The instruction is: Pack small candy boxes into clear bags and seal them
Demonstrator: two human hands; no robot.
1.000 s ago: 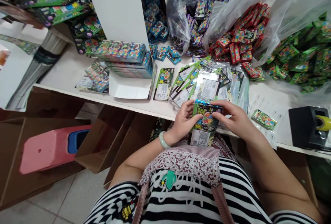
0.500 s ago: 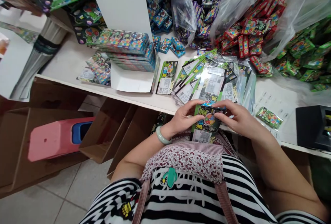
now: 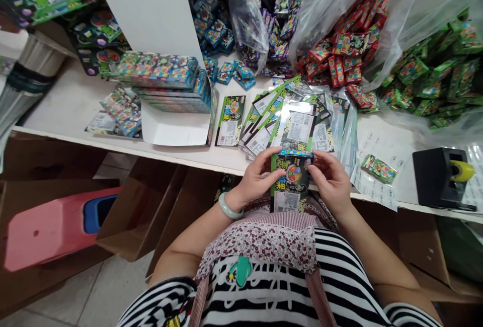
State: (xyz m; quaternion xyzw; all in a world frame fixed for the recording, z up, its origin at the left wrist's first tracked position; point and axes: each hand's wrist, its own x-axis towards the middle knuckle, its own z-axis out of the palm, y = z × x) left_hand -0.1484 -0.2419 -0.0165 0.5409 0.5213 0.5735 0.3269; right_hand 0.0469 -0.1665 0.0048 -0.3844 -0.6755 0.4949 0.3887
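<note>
Close to my body, at the table's front edge, my left hand (image 3: 260, 176) grips a black-and-green printed card (image 3: 290, 181) by its left side, thumb across its face. My right hand (image 3: 331, 181) pinches the same card at its upper right edge. A blue, colourfully printed strip, like the side of small candy boxes, shows along the card's top; how the two are joined I cannot tell. Just beyond my hands lies a fanned pile of similar cards (image 3: 260, 138), with clear plastic sleeves among them. One single card (image 3: 231, 120) lies left of the pile.
Stacked packs of small boxes (image 3: 169, 80) stand in a white open carton (image 3: 173, 126) at left. Plastic bags of purple (image 3: 281, 25), red (image 3: 350, 45) and green boxes (image 3: 411, 73) line the back. A black tape dispenser (image 3: 433, 176) sits right, near a green packet (image 3: 379, 168).
The view has shifted right. My right hand's fingers have slid from the card's top to its right edge, baring more of the blue strip; the left hand keeps its hold.
</note>
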